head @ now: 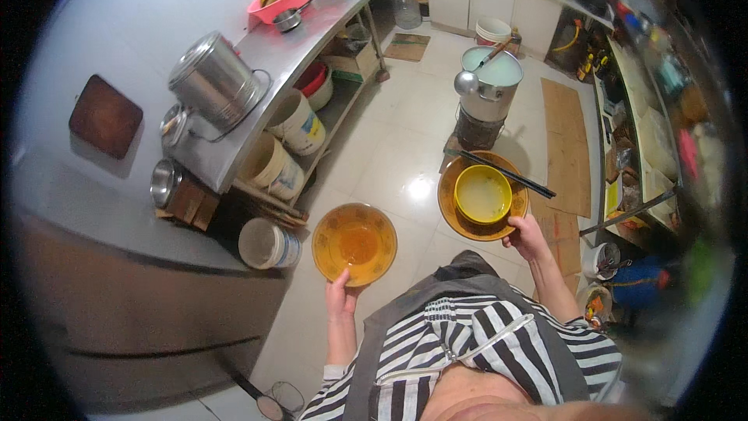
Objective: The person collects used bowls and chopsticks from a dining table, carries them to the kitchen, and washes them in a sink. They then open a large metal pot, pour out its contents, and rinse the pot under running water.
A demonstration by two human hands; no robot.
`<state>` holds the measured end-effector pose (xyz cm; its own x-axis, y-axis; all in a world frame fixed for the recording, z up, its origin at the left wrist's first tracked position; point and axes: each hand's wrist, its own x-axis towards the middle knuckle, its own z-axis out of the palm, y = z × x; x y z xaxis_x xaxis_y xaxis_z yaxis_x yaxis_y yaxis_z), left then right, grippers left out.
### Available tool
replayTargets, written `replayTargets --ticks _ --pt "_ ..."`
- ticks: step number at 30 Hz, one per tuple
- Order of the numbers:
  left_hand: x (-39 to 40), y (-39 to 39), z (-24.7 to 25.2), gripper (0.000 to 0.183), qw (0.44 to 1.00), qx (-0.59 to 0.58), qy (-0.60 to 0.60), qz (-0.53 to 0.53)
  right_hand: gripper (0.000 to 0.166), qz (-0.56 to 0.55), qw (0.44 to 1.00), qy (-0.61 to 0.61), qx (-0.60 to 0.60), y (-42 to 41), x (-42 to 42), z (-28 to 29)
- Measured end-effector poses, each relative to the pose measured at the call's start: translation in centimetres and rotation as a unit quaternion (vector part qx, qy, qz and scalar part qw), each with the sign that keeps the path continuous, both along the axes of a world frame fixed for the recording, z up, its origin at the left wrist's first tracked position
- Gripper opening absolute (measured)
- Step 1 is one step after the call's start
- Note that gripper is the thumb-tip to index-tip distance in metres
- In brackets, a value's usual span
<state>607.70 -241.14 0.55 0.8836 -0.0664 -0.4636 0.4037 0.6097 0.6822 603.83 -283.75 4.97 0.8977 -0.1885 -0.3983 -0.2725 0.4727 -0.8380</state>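
Note:
My left hand (342,295) grips the near rim of a wide amber-brown bowl (355,240), with the thumb over its edge. A little shiny liquid seems to lie in its bottom. On the other side, my right hand (526,237) holds a second brown bowl (450,210) by its near right rim. Inside that one sits a smaller yellow bowl (483,193) of cloudy pale liquid with bits in it. A pair of dark chopsticks (508,172) rests across the far rim of the right-hand bowl. Both bowls are held above the tiled floor, apart from each other.
Beyond the right bowl, a tall metal pot (494,96) of whitish liquid stands on a dark stove (480,128), a ladle (467,82) at its rim. To the left runs a steel table (257,58) over several buckets. Cardboard (567,146) covers floor beside the right-hand shelves (648,146).

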Motion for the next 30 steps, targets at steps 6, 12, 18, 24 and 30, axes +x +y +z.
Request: replayTargets --ticks 6,12,18,24,30 --pt "17.6 -4.1 -0.5 0.051 0.998 -0.044 -0.018 -0.027 0.017 -0.004 1.0 0.008 -0.015 -3.3 14.7 -1.3" --pt "30.2 -8.8 1.4 0.047 0.999 -0.043 -0.004 -0.005 0.018 0.023 0.999 0.01 -0.022 -6.8 29.8 -0.7" --pt "43.3 -11.3 2.8 0.047 0.999 -0.031 0.021 0.011 0.018 0.053 0.999 0.001 -0.012 -9.8 44.9 -0.8" --pt "59.0 -13.4 2.9 0.047 0.999 -0.039 -0.015 -0.001 0.018 0.026 0.999 0.005 -0.022 -11.0 58.6 -1.1" --pt "77.4 -15.0 2.2 0.047 0.992 -0.117 -0.014 -0.05 0.019 -0.036 0.999 -0.003 -0.021 -12.3 69.9 -1.6"
